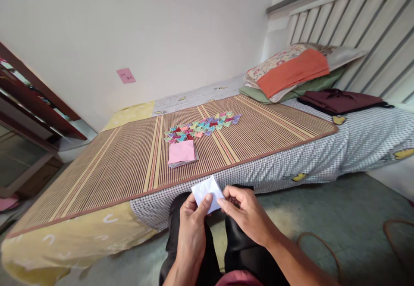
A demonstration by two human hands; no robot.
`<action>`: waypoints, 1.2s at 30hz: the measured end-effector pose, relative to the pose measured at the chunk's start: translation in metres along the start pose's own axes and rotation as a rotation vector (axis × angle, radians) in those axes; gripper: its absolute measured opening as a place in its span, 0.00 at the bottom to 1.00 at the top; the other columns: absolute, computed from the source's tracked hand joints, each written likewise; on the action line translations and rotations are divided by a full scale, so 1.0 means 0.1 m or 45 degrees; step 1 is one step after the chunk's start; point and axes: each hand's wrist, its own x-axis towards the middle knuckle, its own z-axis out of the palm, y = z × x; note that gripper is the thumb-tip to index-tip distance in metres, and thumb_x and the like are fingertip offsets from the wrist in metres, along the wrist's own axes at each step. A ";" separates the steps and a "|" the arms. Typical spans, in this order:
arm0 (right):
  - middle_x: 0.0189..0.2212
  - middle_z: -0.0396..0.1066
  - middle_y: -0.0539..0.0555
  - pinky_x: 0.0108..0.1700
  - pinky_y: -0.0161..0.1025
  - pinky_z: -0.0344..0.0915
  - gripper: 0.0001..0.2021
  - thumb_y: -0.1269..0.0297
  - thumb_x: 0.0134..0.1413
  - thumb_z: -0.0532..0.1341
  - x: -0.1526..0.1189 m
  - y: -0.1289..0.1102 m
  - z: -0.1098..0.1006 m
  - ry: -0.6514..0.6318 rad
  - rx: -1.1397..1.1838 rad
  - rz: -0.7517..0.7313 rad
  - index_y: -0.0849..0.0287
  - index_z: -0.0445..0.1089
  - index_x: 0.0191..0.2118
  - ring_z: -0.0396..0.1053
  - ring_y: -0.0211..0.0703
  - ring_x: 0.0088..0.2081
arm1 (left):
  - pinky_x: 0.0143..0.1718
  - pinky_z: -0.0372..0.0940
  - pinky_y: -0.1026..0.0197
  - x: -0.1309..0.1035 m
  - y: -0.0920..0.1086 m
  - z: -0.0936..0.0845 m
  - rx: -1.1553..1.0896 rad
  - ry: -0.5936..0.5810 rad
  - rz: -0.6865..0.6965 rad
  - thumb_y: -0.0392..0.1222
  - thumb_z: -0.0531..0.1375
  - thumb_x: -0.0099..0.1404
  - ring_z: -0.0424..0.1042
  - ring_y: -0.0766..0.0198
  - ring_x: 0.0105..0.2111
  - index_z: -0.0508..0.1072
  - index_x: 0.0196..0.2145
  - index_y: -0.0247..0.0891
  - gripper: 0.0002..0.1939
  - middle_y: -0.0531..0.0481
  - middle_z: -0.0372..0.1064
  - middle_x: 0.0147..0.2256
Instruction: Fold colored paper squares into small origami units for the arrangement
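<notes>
A folded piece of white paper is held up above my lap, with crease lines showing on its face. My left hand grips it from the lower left, thumb pressed on the front and fingers behind. At the paper's right edge, my right hand pinches it between thumb and fingers. Just beyond, a stack of square paper with a pink sheet on top lies on the bed. Behind the stack sit several rows of small folded paper pieces in many colours.
A striped woven mat covers much of the bed. Pillows and a folded dark maroon cloth lie at the right near the slatted headboard. A cord curves over the floor.
</notes>
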 end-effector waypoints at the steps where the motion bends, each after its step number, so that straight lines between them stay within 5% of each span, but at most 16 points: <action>1: 0.20 0.60 0.45 0.27 0.35 0.53 0.19 0.54 0.67 0.63 0.00 0.01 0.00 -0.003 0.006 0.008 0.56 0.63 0.26 0.57 0.37 0.24 | 0.39 0.69 0.59 -0.01 0.01 0.01 -0.033 -0.002 -0.024 0.49 0.76 0.57 0.75 0.59 0.32 0.85 0.37 0.34 0.16 0.47 0.81 0.32; 8: 0.25 0.70 0.51 0.33 0.37 0.64 0.25 0.43 0.70 0.57 0.02 0.02 -0.04 0.083 0.118 0.078 0.57 0.69 0.28 0.68 0.41 0.27 | 0.36 0.71 0.60 0.00 0.08 0.06 -0.251 0.172 -0.092 0.48 0.81 0.46 0.76 0.60 0.29 0.84 0.31 0.32 0.20 0.46 0.81 0.29; 14: 0.23 0.65 0.47 0.29 0.34 0.59 0.19 0.48 0.60 0.68 -0.01 0.00 0.12 0.016 0.088 0.062 0.58 0.70 0.30 0.63 0.38 0.26 | 0.33 0.72 0.61 0.02 0.08 0.08 -0.277 0.260 -0.103 0.49 0.82 0.41 0.77 0.59 0.29 0.85 0.30 0.32 0.23 0.46 0.81 0.27; 17: 0.21 0.60 0.45 0.27 0.34 0.56 0.20 0.51 0.62 0.66 0.00 0.04 0.18 0.091 0.091 0.066 0.56 0.63 0.26 0.59 0.37 0.24 | 0.32 0.73 0.61 0.00 0.05 0.09 -0.298 0.211 -0.154 0.47 0.83 0.41 0.79 0.57 0.29 0.85 0.32 0.30 0.24 0.44 0.82 0.28; 25: 0.20 0.61 0.45 0.26 0.33 0.57 0.18 0.55 0.62 0.67 -0.01 0.02 0.14 0.033 0.122 0.066 0.56 0.64 0.26 0.60 0.36 0.23 | 0.29 0.74 0.65 0.07 0.02 0.02 -0.502 0.215 -0.294 0.38 0.79 0.50 0.78 0.63 0.26 0.83 0.34 0.29 0.16 0.46 0.81 0.29; 28: 0.27 0.71 0.47 0.31 0.34 0.65 0.09 0.60 0.56 0.71 -0.02 0.01 0.12 0.111 0.162 0.027 0.57 0.72 0.36 0.67 0.38 0.27 | 0.28 0.74 0.65 0.11 0.04 -0.01 -0.491 0.205 -0.284 0.35 0.76 0.54 0.78 0.62 0.25 0.83 0.34 0.28 0.11 0.45 0.81 0.29; 31: 0.33 0.76 0.49 0.38 0.36 0.71 0.16 0.66 0.54 0.72 -0.03 0.02 0.11 0.205 0.150 -0.060 0.56 0.74 0.49 0.73 0.41 0.32 | 0.30 0.76 0.66 0.13 0.05 -0.01 -0.498 0.267 -0.284 0.31 0.73 0.59 0.80 0.62 0.27 0.83 0.36 0.27 0.07 0.43 0.83 0.32; 36: 0.32 0.78 0.50 0.38 0.36 0.71 0.07 0.67 0.60 0.68 -0.04 0.03 0.09 0.214 0.000 -0.190 0.56 0.78 0.44 0.74 0.41 0.33 | 0.30 0.76 0.66 0.10 0.05 0.00 -0.497 0.265 -0.328 0.30 0.68 0.63 0.80 0.62 0.27 0.83 0.37 0.26 0.04 0.42 0.83 0.31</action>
